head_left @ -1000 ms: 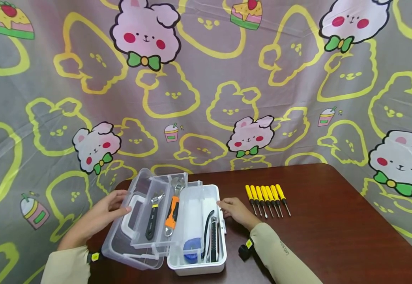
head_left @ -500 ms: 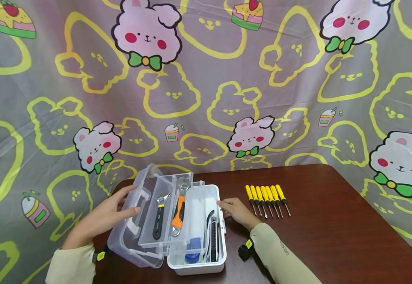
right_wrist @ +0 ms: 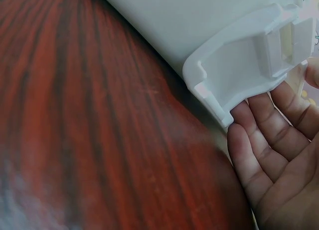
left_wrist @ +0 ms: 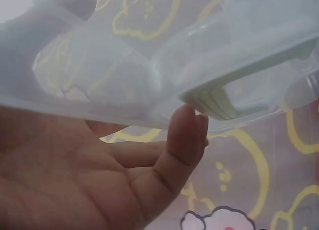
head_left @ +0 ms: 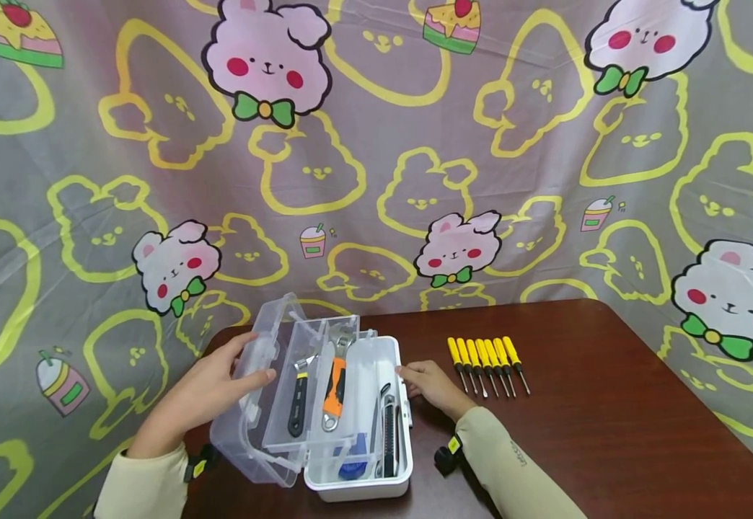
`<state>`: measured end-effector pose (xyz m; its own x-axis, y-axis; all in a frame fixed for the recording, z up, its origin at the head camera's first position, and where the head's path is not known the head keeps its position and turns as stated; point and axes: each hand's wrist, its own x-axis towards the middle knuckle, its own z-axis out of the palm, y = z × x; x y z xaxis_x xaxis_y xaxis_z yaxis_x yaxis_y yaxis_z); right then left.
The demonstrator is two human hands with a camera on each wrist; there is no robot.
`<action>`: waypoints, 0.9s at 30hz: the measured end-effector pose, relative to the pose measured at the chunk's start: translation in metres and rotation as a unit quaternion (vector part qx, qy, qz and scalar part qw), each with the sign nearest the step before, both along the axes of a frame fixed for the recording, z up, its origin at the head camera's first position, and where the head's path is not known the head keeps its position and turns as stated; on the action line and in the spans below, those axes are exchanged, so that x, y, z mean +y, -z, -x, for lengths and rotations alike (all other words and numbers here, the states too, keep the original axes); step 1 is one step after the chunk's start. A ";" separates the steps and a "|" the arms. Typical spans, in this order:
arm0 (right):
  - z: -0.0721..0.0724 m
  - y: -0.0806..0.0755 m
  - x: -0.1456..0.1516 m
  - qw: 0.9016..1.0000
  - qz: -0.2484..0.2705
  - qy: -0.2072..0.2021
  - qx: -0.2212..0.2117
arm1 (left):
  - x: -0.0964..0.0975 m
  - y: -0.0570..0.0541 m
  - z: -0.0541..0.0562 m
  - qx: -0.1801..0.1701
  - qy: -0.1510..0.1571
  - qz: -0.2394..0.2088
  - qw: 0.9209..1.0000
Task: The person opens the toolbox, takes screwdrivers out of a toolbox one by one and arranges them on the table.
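A white toolbox (head_left: 358, 492) stands with its clear lid (head_left: 236, 465) raised to the left. My left hand (head_left: 210, 393) grips the lid's edge, thumb over one face and fingers behind. The left wrist view shows the fingertips (left_wrist: 182, 132) against the plastic. My right hand (head_left: 436, 387) holds the box's right side, thumb at the rim, fingers beside the white latch (right_wrist: 227, 65). In the clear tray (head_left: 285, 441) lie a black-handled adjustable wrench (head_left: 297, 405) and an orange-handled one (head_left: 334, 395). A utility knife (head_left: 389, 440) and a blue object (head_left: 353, 467) lie in the box bottom.
Several yellow-handled screwdrivers (head_left: 485, 355) lie in a row to the right of the box on the dark red wooden table (head_left: 610, 418). A patterned curtain (head_left: 376, 144) hangs behind the table.
My left hand has swung the lid up and to the right, and the tray with both wrenches has shifted right over the box. The right hand has stayed in place.
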<state>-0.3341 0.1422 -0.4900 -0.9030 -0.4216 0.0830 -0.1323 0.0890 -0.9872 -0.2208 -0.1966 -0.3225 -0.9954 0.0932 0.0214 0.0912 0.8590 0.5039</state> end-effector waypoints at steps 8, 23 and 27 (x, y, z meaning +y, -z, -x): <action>0.019 0.027 -0.001 1.000 -0.001 0.012 -0.001 | 0.022 -0.005 -0.006 -0.007 0.014 0.029 0.999; 0.020 0.029 -0.001 1.000 0.009 0.004 0.008 | 0.063 -0.002 -0.017 0.028 0.012 0.097 0.995; 0.020 0.029 0.000 1.000 0.003 0.008 0.007 | 0.071 0.002 -0.019 0.057 0.046 0.092 0.993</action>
<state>-0.3544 0.1419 -0.5186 -0.9086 -0.4060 0.0977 -0.1443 0.0857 -0.9858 -0.2022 -0.1254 -0.3248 -0.9747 0.1960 0.1079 0.2208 0.9208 0.3215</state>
